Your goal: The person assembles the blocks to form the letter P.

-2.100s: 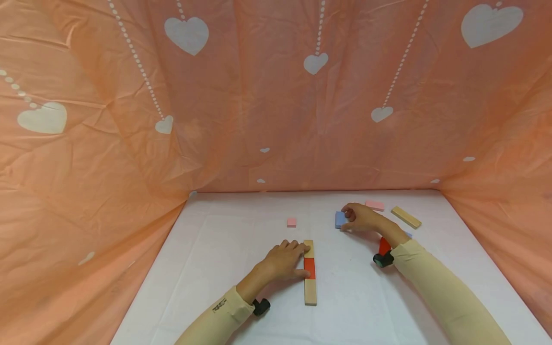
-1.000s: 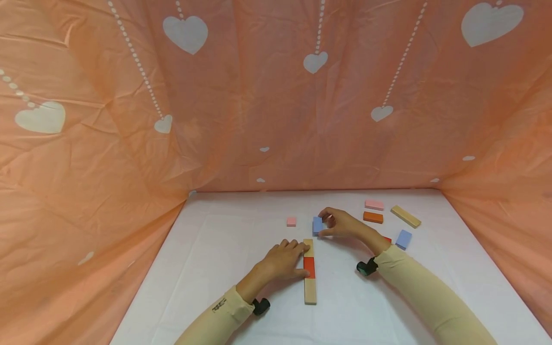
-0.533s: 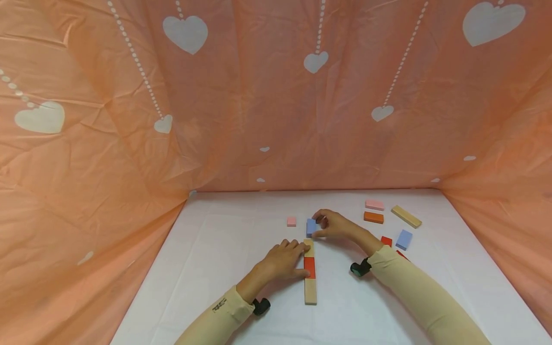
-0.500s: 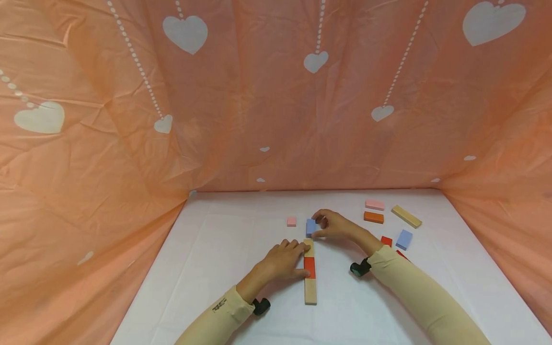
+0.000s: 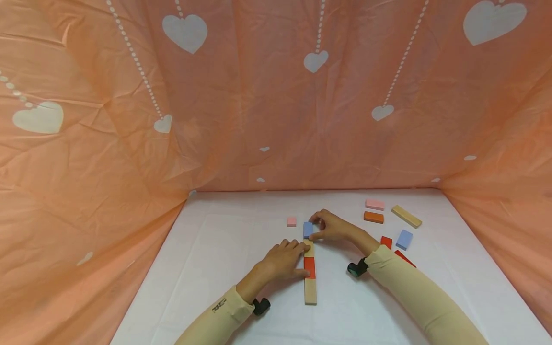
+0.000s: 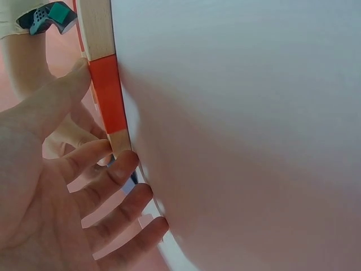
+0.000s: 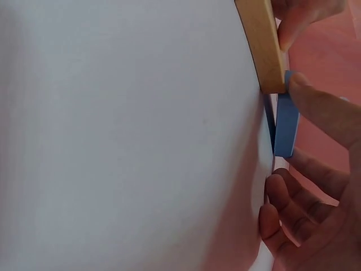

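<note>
My right hand [image 5: 329,226] pinches a light blue block [image 5: 308,230] between thumb and fingers, at the far end of a straight row of blocks. In the right wrist view the blue block [image 7: 286,125] overlaps the end of a natural wood block [image 7: 265,48], with a narrow gap between it and the tabletop. From near to far, the row has a plain wood block [image 5: 310,292], a red block [image 5: 309,266] and another wood block [image 5: 308,253]. My left hand [image 5: 280,261] rests against the row, thumb on the red block, forefinger on the far wood block, fingers extended.
A small pink block [image 5: 291,222] lies left of the blue one. To the right are a pink block [image 5: 374,205], an orange block [image 5: 373,217], a long wood block [image 5: 406,216], a blue block [image 5: 404,239] and two red pieces, one a red block [image 5: 386,242], near my right sleeve [image 5: 414,282].
My right hand has carried the blue block leftward, then nearer to me, to the row's far end. Blocks on the right have come into view from behind that arm. My left hand stays put.
</note>
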`<state>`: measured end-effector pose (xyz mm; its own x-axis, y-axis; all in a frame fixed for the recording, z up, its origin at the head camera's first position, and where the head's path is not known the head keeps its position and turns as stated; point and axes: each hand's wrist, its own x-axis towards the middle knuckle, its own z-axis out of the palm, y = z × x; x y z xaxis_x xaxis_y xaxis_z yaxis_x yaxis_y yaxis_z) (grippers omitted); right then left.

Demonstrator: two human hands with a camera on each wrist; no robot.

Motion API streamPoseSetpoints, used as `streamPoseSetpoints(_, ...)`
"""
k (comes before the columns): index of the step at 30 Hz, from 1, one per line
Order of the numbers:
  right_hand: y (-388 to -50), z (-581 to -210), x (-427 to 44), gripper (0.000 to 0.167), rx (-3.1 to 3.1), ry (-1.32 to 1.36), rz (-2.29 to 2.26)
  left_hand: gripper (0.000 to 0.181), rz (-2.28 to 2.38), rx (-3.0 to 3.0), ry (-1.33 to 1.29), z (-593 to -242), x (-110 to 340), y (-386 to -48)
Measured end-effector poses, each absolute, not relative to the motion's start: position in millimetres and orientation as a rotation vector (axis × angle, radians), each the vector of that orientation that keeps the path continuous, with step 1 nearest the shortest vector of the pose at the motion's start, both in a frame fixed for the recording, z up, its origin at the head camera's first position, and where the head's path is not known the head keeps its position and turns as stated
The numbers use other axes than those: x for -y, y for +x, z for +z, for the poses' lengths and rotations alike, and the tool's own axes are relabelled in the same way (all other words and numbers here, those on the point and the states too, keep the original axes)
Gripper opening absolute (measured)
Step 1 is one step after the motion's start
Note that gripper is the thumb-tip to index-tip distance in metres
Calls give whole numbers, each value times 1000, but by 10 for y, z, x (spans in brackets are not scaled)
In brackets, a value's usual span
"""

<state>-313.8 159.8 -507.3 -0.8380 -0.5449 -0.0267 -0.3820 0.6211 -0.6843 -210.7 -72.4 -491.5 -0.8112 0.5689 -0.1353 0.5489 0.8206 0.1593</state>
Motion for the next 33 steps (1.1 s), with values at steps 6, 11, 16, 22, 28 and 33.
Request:
streamPoseSetpoints(6,-3118,-5065,-1574,54,-2614,-755,-1012,71,183,-2823,872,-4905,726,-2099)
streamPoseSetpoints(11,-3089,-5053,-1563,54,-2602,-735,-1019,72,163,-2826,871,-4918,721,-2098)
streamPoseSetpoints(16,-3076,-5060,-1566,46,-2616,-759,-1019,72,164,-2830,866,-4912,716,-2097)
streamPoseSetpoints(22,-3072,-5052,-1564,43,-2611,-774,-1032,72,177,-2823,863,-4907,719,-2098)
streamPoseSetpoints(28,-3077,-5070,-1577,43,-2613,-779,-1028,70,210,-2833,878,-4938,739,-2128)
streamPoseSetpoints(33,-3079,-5083,-1598,46,-2613,-817,-1066,70,302,-2840,892,-4962,758,-2174)
